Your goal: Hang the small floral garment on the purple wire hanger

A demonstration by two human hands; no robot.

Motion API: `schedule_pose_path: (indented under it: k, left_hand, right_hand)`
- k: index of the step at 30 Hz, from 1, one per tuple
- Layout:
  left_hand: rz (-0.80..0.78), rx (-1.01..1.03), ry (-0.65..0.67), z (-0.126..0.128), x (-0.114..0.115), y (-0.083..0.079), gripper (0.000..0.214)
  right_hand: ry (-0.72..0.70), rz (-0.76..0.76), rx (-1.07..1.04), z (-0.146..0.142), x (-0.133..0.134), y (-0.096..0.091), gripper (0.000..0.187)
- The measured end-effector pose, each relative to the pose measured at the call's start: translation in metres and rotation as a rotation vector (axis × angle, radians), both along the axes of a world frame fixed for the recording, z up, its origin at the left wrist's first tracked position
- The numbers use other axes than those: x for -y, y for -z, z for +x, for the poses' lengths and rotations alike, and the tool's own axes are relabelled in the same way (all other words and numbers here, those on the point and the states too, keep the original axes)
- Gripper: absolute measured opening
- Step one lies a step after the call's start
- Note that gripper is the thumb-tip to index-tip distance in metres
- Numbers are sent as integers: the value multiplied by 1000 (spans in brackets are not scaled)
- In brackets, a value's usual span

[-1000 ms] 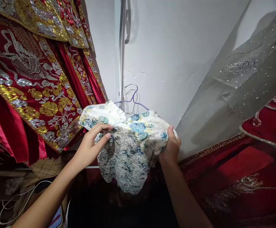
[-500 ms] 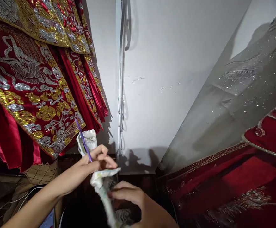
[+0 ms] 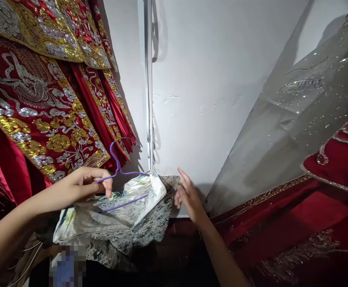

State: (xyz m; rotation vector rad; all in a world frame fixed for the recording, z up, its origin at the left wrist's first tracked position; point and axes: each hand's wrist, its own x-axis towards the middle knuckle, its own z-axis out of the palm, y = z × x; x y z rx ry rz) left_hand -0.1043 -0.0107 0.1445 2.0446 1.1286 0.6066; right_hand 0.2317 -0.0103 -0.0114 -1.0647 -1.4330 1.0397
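Note:
My left hand point(image 3: 85, 184) is closed on the left shoulder of a purple wire hanger point(image 3: 117, 166), thumb and fingers around it. From the hanger hangs a patterned grey-green garment point(image 3: 145, 225) with a pale lining and floral straps, its neckline opening toward me. The hanger's lower bar crosses inside that opening. Just right of the garment is my right hand point(image 3: 190, 199), its index finger stretched out and the others loosely bent. Nothing shows in its grip; whether its fingertips touch the fabric I cannot tell.
Red garments point(image 3: 57, 131) with gold and silver embroidery hang at the left. A metal rail point(image 3: 148, 79) runs down the white wall point(image 3: 203, 59). Sparkly grey fabric point(image 3: 287, 115) and a red beaded garment point(image 3: 320, 223) fill the right side. A cable lies low at the left.
The garment has swung up and spread out below the hanger. My left hand has shifted left along the hanger; my right hand has moved up and right, away from the fabric strip it was beside.

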Motion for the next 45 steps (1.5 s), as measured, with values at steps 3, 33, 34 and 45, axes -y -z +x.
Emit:
schedule_pose_path:
  k: [3, 33, 34, 45]
  left_hand:
    - [110, 26, -109, -13, -11, 5, 20]
    - [175, -154, -209, 114, -9, 213, 28]
    - [164, -146, -199, 112, -5, 220, 29]
    - [2, 106, -160, 102, 15, 239, 34]
  right_hand:
    - [-112, 6, 27, 10, -14, -24, 43]
    - [538, 131, -486, 32, -61, -12, 49]
    - [566, 133, -430, 33, -63, -6, 49]
    - [743, 6, -266, -47, 43, 156, 24]
